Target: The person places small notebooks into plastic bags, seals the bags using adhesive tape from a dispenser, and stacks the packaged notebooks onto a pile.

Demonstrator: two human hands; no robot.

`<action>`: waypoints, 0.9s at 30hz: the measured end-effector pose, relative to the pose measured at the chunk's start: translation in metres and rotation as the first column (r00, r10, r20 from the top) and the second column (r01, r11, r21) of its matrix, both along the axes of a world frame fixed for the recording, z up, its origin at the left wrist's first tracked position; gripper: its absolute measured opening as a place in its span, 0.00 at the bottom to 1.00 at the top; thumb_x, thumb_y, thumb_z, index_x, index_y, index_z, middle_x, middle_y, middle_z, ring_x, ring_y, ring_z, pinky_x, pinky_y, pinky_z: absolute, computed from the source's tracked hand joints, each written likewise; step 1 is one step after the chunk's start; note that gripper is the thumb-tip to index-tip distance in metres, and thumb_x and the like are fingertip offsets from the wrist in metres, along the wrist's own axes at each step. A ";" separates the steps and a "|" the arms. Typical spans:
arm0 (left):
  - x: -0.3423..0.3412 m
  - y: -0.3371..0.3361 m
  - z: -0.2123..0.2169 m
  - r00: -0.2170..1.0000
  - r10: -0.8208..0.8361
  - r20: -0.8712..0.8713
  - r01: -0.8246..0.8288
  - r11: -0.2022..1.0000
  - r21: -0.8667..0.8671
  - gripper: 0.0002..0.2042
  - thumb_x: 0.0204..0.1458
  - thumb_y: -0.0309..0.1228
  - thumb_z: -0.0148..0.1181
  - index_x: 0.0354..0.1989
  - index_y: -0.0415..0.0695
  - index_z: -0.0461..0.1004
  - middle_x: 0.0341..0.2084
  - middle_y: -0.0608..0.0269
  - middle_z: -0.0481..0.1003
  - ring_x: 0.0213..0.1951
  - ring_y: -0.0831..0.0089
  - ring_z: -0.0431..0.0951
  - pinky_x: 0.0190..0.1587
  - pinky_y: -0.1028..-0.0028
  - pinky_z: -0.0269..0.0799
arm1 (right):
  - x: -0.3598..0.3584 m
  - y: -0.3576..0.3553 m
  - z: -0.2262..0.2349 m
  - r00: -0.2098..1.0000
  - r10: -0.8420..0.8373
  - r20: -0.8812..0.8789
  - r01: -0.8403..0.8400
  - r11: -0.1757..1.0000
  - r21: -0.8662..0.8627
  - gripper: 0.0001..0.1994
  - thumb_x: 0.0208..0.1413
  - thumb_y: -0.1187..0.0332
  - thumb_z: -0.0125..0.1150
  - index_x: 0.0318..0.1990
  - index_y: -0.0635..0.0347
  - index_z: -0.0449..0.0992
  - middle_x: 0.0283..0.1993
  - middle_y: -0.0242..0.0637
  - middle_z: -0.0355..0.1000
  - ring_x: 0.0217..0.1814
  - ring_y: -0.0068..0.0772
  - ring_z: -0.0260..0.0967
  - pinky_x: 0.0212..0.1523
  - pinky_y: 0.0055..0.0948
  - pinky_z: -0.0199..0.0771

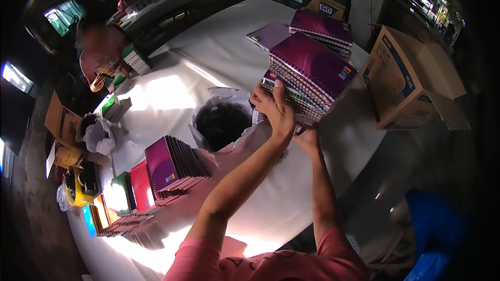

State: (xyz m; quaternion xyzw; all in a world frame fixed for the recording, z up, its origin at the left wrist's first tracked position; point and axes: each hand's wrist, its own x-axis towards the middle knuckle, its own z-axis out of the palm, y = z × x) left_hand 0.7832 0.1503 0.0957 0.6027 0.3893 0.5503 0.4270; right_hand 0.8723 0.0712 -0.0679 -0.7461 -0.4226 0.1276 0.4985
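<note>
White cloth covers the long worktop (208, 57), lit by sun patches in a dim room with windows at the far left and more cardboard boxes stacked beyond the worktop's far end.

Left hand (275, 108): fingers (279, 93) wrapped over the near edge of a tall stack of purple spiral notebooks (310, 75), clamped on it. Right hand (307, 138): set beneath the same stack's lower near corner; fingers hidden under the notebooks, so whether they are apart or together cannot be told. The stack stands tilted, directly beyond and above both hands.

Just left of the fingers, a white plastic bag (225, 119) lies open, holding a dark mass of black spiral bindings. Right of the fingers, an open cardboard box (403, 80) stands off the worktop's edge; its contents are not visible. Behind the held stack lies a second purple pile (323, 28). Well left and nearer than the fingers, rows of coloured notebooks (156, 177) lean in fanned piles. A seated person (101, 57) works at the far left.
</note>
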 end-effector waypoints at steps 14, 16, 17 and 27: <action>-0.011 0.046 0.018 0.950 -0.301 -0.085 0.296 0.953 -0.071 0.33 0.53 0.60 0.39 0.51 0.42 0.69 0.29 0.45 0.73 0.35 0.57 0.74 0.43 0.64 0.65 | -0.019 0.007 0.189 0.996 -0.089 0.002 0.065 0.741 0.668 0.56 0.42 0.40 0.61 0.68 0.63 0.32 0.70 0.52 0.36 0.71 0.46 0.38 0.67 0.43 0.39; -0.004 0.052 0.017 0.973 -0.225 -0.052 0.222 0.973 -0.054 0.31 0.53 0.59 0.41 0.46 0.42 0.73 0.21 0.46 0.70 0.29 0.58 0.73 0.38 0.65 0.66 | -0.019 0.015 0.199 0.998 -0.059 0.031 0.024 0.752 0.659 0.54 0.45 0.40 0.58 0.67 0.64 0.32 0.70 0.53 0.36 0.71 0.46 0.38 0.67 0.42 0.39; -0.002 0.050 0.015 0.979 -0.197 -0.043 0.195 0.979 -0.054 0.31 0.52 0.59 0.42 0.43 0.41 0.74 0.17 0.46 0.69 0.27 0.59 0.73 0.36 0.66 0.67 | -0.020 0.015 0.198 0.998 -0.042 0.043 0.003 0.751 0.660 0.53 0.46 0.40 0.57 0.67 0.64 0.32 0.70 0.53 0.35 0.71 0.46 0.37 0.67 0.42 0.39; -0.025 0.137 -0.044 0.944 -0.310 -0.116 0.301 0.950 -0.087 0.18 0.48 0.26 0.48 0.49 0.41 0.70 0.49 0.50 0.71 0.51 0.62 0.72 0.52 0.70 0.66 | -0.032 -0.020 0.110 0.971 -0.238 0.017 0.165 0.724 0.669 0.66 0.33 0.41 0.71 0.66 0.58 0.21 0.70 0.53 0.21 0.73 0.49 0.24 0.69 0.48 0.31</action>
